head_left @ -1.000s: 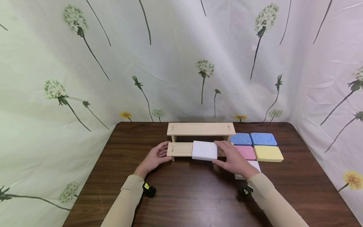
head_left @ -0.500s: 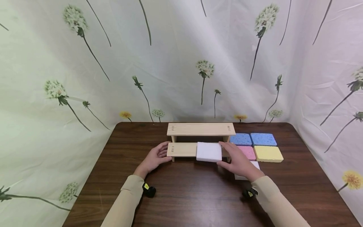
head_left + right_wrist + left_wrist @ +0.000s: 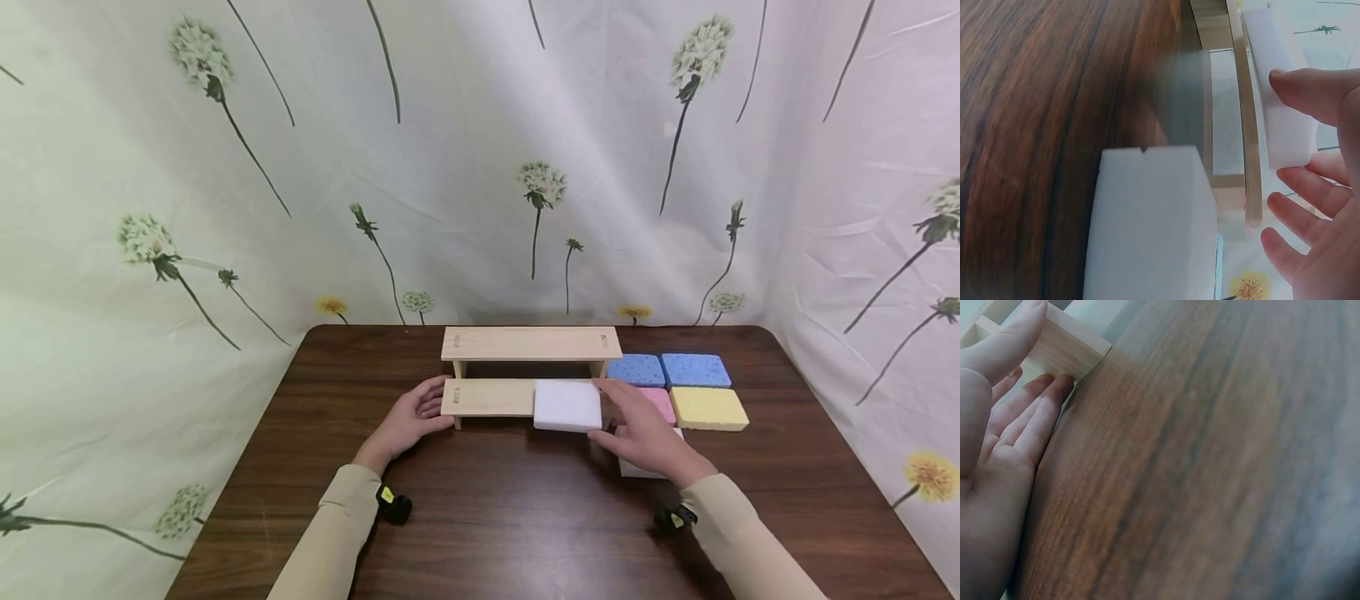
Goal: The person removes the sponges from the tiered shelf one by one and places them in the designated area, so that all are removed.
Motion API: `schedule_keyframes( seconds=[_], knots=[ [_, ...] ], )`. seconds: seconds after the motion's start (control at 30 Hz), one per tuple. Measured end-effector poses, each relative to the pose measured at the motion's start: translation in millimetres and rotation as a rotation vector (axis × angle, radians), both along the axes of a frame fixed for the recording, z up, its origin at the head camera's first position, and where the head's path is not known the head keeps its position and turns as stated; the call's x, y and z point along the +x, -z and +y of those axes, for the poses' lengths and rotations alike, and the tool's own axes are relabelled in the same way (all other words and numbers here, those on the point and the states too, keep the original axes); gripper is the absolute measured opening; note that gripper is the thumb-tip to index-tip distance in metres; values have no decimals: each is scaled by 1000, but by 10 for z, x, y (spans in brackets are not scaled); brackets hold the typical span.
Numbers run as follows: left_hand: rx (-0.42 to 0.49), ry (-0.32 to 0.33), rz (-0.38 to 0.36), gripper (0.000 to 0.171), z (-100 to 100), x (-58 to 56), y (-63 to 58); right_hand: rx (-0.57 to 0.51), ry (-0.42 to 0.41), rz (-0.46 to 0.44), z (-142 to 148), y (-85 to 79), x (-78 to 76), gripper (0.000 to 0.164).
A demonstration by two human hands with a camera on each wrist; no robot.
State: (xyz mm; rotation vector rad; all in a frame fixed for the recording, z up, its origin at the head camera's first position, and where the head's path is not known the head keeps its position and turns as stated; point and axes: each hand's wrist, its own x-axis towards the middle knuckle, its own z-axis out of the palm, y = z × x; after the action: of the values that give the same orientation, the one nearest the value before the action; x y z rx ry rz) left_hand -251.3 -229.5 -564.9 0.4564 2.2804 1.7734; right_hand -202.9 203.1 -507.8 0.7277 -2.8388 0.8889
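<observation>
A white sponge [image 3: 567,406] lies on the right part of the lower step of a light wooden two-tier rack [image 3: 491,397]. My right hand [image 3: 645,432] grips it, thumb at the front face and index finger toward the back; the other fingers spread at its right end in the right wrist view. At the rack's left end is my left hand [image 3: 408,422]. Its extended fingertips [image 3: 1063,384] touch the outer side of the rack's leg, and the thumb lies along the front corner. Partly under my right hand, a second white sponge [image 3: 1154,225] sits on the table.
Right of the rack lie two blue sponges [image 3: 696,370] at the back, with a pink sponge [image 3: 658,403] and a yellow sponge [image 3: 708,408] in front of them. The rack's upper tier [image 3: 531,342] stands behind. A flower-print curtain hangs behind the dark wooden table [image 3: 480,517].
My right hand has slid the white sponge to the right along the lower step, from near its middle toward the right end. The left hand and the rack have stayed put.
</observation>
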Motion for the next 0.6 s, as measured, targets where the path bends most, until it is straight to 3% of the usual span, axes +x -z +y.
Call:
schedule_keyframes(
  seconds=[0.33,0.6],
  knots=[
    [-6,0,8,80,5,7,-31,-16,-16,56,186,19,29,83],
    [-12,-3,9,80,5,1,3,-28,-3,41,296,8,77,80]
  ],
)
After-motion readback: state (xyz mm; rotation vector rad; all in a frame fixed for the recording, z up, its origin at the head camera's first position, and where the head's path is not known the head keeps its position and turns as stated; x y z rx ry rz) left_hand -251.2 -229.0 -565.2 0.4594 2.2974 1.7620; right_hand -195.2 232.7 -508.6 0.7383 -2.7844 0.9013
